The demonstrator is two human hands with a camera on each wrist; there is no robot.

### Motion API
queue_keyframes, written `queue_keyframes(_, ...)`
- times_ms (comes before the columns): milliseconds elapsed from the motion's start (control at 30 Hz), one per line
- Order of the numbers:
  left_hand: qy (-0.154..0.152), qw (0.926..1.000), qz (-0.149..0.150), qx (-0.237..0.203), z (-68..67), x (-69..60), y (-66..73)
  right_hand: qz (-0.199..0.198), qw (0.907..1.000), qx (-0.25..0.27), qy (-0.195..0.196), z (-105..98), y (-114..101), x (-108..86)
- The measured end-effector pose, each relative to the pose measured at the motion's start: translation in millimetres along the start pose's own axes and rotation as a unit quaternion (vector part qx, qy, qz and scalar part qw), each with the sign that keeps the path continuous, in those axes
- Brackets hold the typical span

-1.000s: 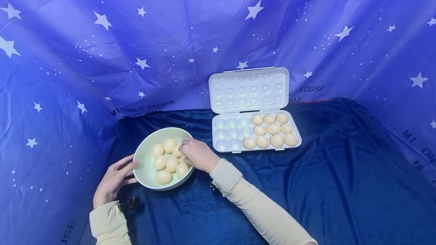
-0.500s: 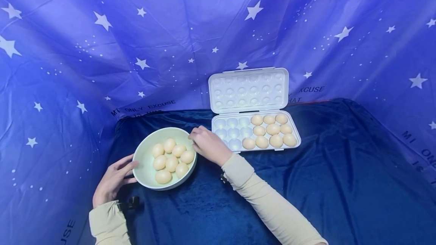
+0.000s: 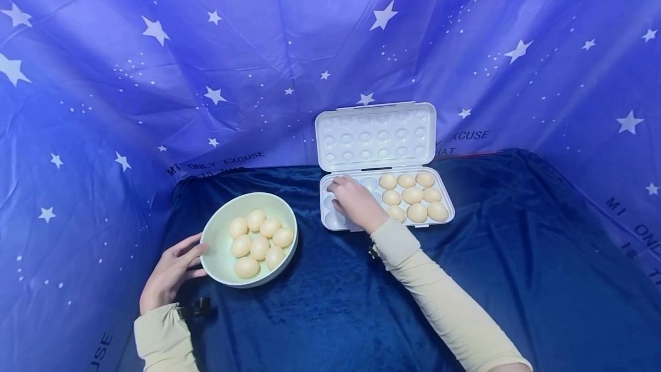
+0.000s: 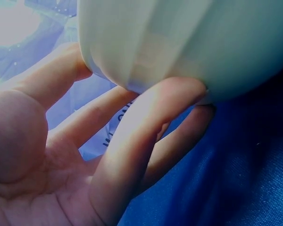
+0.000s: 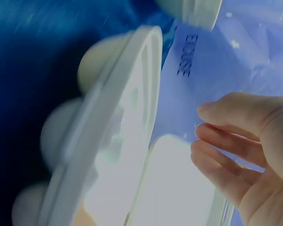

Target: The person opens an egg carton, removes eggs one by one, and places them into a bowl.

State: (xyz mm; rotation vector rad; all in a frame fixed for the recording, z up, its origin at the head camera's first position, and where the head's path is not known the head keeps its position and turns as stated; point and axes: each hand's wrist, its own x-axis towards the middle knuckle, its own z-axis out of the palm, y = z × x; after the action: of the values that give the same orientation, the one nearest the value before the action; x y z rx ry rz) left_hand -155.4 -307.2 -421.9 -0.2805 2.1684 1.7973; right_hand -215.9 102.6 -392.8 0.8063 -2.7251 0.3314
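At left in the head view, a pale green bowl [image 3: 222,266] holds several light brown eggs [image 3: 260,248]. My left hand [image 3: 172,271] grips the bowl's left side; in the left wrist view its curved fingers [image 4: 160,103] touch the outer wall. My right hand [image 3: 357,202] is over the left part of a white egg carton [image 3: 450,217]. Several eggs [image 3: 412,195] fill the carton's right side. In the right wrist view the right hand's fingers [image 5: 226,172] are loosely bent, and nothing shows between them. My hand hides some middle cups.
The carton's lid [image 3: 376,136] stands raised behind its base, near the blue star-printed curtain [image 3: 289,45]. Dark blue cloth [image 3: 320,314] covers the table. In the right wrist view, the carton's rim [image 5: 153,47] is close to the right hand.
My right hand has moved right, from inside the bowl's right edge to above the carton's left cups. My left hand and the bowl have stayed in place.
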Motion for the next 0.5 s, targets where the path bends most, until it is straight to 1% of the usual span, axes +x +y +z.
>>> queue_keyframes(133,0.000,1.0000,-0.003,-0.002,0.2,0.1,0.0,0.030,0.9995,-0.004,-0.011,-5,16,-7.3)
queue_keyframes(267,0.003,1.0000,-0.004,0.000,0.2,-1.2,1.2,0.049,0.9986,-0.004,-0.016,-10,27,-12.4)
queue_keyframes(500,0.000,1.0000,-0.004,-0.001,0.1,-0.5,-0.4,0.092,0.9952,0.010,-0.032,-12,48,-18.4)
